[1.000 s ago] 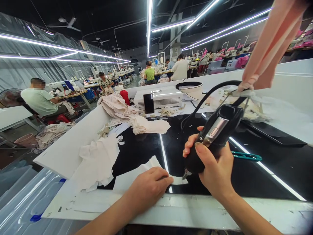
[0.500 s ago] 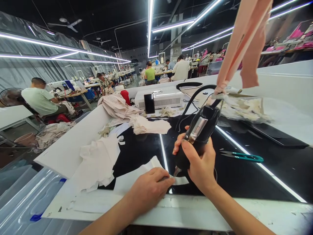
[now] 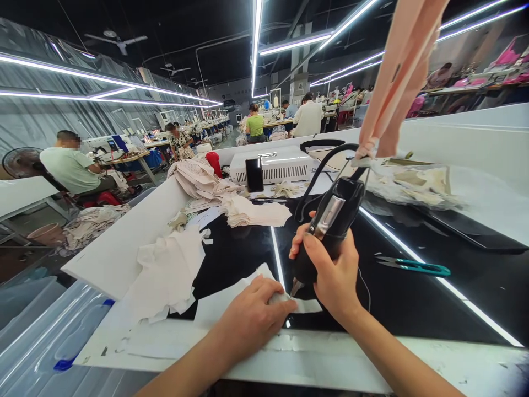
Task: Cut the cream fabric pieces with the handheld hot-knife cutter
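left hand [image 3: 252, 317] presses flat on a white fabric piece [image 3: 231, 300] at the black table's [image 3: 413, 303] near edge, steadying it; right hand [image 3: 330, 273] clenches a corded black handheld tool [image 3: 328, 231], tip touching the fabric.

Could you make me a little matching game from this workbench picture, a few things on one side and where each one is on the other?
Things:
1. black handheld tool
2. white fabric piece
3. teal snips
4. phone

Places:
A. propped against the white machine at the back
B. lying alone on the dark tabletop, to the right
C. gripped in the right hand
D. pressed flat under the left hand

Pairs: 1-C, 2-D, 3-B, 4-A
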The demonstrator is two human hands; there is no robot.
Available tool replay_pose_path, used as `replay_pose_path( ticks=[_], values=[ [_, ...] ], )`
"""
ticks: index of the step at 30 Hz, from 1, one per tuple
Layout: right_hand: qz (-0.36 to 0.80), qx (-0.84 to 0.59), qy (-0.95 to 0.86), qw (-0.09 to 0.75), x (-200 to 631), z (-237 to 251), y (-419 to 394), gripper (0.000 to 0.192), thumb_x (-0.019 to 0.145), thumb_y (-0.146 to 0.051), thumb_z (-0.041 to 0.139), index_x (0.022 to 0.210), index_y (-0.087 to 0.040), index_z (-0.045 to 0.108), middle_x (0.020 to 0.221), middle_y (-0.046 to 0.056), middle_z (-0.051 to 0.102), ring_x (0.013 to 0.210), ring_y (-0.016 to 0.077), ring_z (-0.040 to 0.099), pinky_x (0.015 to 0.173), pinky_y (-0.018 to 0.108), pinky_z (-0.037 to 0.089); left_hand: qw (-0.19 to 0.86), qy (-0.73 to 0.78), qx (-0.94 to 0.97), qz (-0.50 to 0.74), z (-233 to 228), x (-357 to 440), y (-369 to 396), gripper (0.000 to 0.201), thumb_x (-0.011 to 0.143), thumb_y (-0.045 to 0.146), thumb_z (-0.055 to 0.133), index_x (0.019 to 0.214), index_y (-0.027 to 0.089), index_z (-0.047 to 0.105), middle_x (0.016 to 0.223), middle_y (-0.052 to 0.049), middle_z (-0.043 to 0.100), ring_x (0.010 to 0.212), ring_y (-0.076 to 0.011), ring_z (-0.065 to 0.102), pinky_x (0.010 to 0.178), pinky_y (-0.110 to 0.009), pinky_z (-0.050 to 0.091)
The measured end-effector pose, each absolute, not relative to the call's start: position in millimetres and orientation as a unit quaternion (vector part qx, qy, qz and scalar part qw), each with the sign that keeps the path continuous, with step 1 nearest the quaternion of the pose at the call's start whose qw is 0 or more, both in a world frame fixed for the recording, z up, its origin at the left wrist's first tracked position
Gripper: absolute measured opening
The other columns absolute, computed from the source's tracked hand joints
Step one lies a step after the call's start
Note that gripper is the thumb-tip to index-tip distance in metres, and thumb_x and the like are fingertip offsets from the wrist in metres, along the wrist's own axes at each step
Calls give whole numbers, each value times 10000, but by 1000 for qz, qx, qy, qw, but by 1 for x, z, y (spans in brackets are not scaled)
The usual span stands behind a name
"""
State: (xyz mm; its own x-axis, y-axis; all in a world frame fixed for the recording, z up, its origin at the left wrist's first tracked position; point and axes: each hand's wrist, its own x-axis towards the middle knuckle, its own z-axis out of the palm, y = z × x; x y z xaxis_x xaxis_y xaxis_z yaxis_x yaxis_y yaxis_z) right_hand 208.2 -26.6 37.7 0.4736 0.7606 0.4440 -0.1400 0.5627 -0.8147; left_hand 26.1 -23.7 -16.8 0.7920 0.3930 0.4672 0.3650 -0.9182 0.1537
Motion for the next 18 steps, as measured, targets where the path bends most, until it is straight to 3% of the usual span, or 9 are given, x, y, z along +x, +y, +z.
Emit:
replay_pose_path(
  ticks=[18],
  values=[
    [289, -364, -428, 775, 205, 39, -20, 221, 900, -353, 789, 953, -259, 596, 784, -48, 684, 599, 142, 629, 603, 298, 564, 41, 218, 939, 263, -27, 27, -23, 283, 1044, 130, 607, 1261, 241, 750, 1152, -98, 669, 1032, -222, 669, 966, -382, 629]
  ],
)
